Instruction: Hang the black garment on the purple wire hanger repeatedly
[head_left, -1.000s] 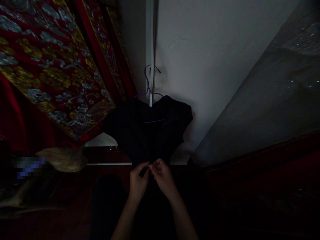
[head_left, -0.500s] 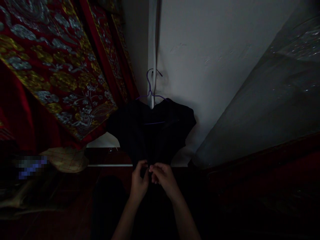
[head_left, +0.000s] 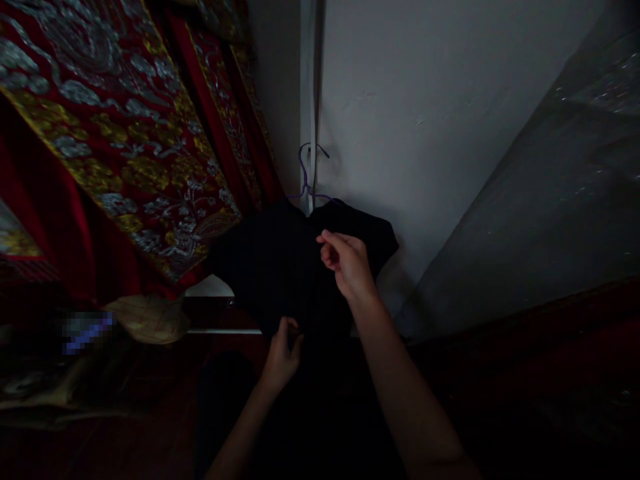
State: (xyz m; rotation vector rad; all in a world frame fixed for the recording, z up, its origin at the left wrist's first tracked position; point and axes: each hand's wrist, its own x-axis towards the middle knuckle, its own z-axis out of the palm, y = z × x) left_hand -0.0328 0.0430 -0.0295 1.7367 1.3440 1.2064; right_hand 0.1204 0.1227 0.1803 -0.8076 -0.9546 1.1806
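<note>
A black short-sleeved top [head_left: 260,260] hangs from a purple hanger [head_left: 303,167] against the wall. Low on its front, my left hand [head_left: 283,357] pinches the dark cloth between thumb and fingers. Higher up, near the neckline and in front of the top, is my right hand [head_left: 349,265], its thumb and forefinger pressed together and the other fingers curled. Whatever the right fingers may hold is too small and dark to make out. The lower part of the top melts into the shadow.
Red cloth with gold and silver embroidery [head_left: 145,147] hangs at the left. A narrow white strip [head_left: 307,73] runs up the pale wall [head_left: 415,87]. Clear plastic sheeting [head_left: 560,180] covers the right side. A pale checked cloth item [head_left: 150,319] lies low at the left.
My right hand has risen from beside the left hand to near the neckline, fingers still pinched. The left hand stays low on the top. The view has shifted slightly.
</note>
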